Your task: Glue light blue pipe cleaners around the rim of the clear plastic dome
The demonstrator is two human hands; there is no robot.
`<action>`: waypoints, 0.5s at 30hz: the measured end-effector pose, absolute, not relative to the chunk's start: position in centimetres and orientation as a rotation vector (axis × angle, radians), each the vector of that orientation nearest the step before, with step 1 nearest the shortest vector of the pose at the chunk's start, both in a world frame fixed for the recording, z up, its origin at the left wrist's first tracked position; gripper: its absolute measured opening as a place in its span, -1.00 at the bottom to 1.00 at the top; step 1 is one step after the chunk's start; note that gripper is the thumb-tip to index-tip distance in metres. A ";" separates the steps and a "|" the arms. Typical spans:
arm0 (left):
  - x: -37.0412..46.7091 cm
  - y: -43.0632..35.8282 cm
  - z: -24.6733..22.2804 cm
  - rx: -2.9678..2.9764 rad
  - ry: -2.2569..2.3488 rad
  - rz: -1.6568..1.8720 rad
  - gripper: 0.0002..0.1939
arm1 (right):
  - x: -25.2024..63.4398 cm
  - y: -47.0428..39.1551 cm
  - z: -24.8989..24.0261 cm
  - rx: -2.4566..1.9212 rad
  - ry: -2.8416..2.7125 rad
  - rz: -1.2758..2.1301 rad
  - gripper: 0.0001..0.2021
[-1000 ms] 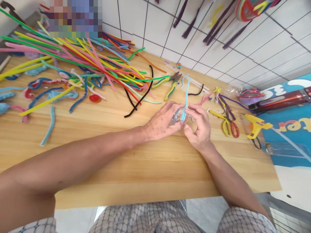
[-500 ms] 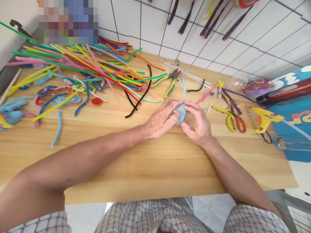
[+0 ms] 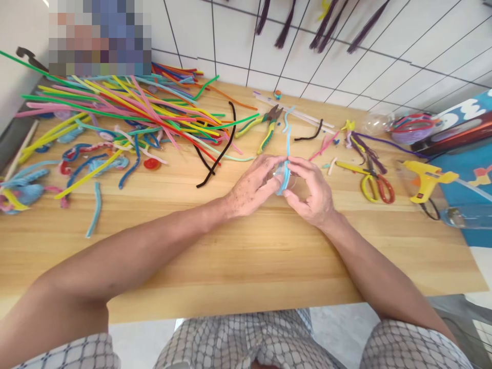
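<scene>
Obs., standing in the room: both hands are together at mid-counter, clamped from opposite sides on a small clear ball [image 3: 293, 182]. Left hand [image 3: 251, 187] has fingers and thumb against its left side; right hand [image 3: 311, 189] curls about the other side, fingertips at the light-blue pipe cleaner [image 3: 284, 177]. That strand lies round the ball as a band, its free end standing up above the fingertips. Exact number of turns cannot be told; fingers cover part.

Beyond the hands on the wooden counter [image 3: 230, 266]: pliers [image 3: 270, 128] with yellow-green handles, spread open; a short black pipe cleaner [image 3: 309, 136] to their right. Right of the right hand: scissors [image 3: 371, 174] with one yellow and one red loop, then a yellow glue gun [image 3: 425, 179]. A second clear ball [image 3: 375, 123] sits farther back.

Left rear: heap of coloured pipe cleaners [image 3: 146, 113]; a red disc [image 3: 152, 163] before it. Dark purple tassels [image 3: 285, 28] hang before the white tiled wall [image 3: 230, 46].
</scene>
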State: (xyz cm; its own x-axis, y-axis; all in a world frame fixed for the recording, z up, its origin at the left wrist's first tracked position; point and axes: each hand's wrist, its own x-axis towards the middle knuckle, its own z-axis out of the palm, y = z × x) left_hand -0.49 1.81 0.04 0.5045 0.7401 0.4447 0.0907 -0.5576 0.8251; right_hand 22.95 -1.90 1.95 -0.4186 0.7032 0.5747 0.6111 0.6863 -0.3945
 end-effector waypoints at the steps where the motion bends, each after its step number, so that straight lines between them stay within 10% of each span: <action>1: -0.5 1.8 0.0 1.974 0.682 1.070 -0.50 | 22.9 -1.9 1.9 -0.997 -2.150 0.160 -0.36; 15: -0.7 2.5 -0.8 2.019 0.601 1.099 -0.37 | 23.0 -1.8 1.7 -1.012 -2.143 0.171 -0.34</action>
State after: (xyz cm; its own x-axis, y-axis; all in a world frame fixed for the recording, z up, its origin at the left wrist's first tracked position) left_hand -0.69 2.46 -0.84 0.5220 0.6904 0.5009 0.0496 -0.6108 0.7902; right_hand 22.99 -1.76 1.73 -0.4086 0.7107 0.5727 0.6110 0.6791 -0.4068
